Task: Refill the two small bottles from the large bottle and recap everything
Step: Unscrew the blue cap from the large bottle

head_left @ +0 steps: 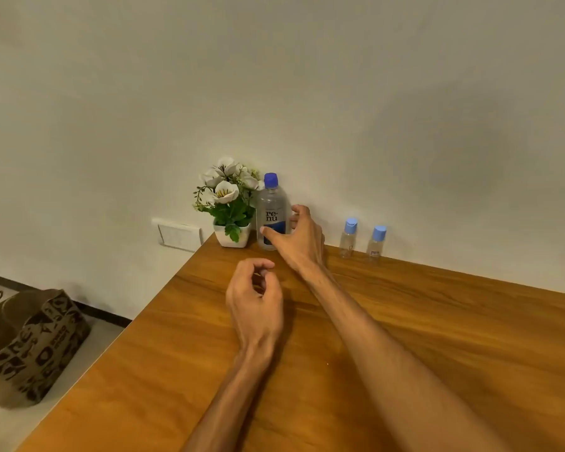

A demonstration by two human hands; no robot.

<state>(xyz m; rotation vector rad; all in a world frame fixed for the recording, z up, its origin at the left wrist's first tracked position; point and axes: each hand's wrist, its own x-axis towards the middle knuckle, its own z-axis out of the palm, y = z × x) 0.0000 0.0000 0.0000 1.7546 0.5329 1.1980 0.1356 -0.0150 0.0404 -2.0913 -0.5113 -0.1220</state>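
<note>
The large clear bottle (270, 210) with a blue cap and a "renu" label stands upright at the table's far edge against the wall. My right hand (299, 236) is at its right side, fingers spread, the thumb touching the lower front of the bottle; the hand has not closed around it. Two small clear bottles, one (348, 238) and the other (376, 243), stand capped in light blue further right along the wall. My left hand (256, 300) hovers over the table in front, fingers loosely curled, holding nothing.
A white pot of artificial flowers (230, 207) stands directly left of the large bottle. The wooden table (437, 337) ends at its left edge, with a patterned paper bag (33, 344) on the floor below. A wall socket (178, 234) sits left of the table corner.
</note>
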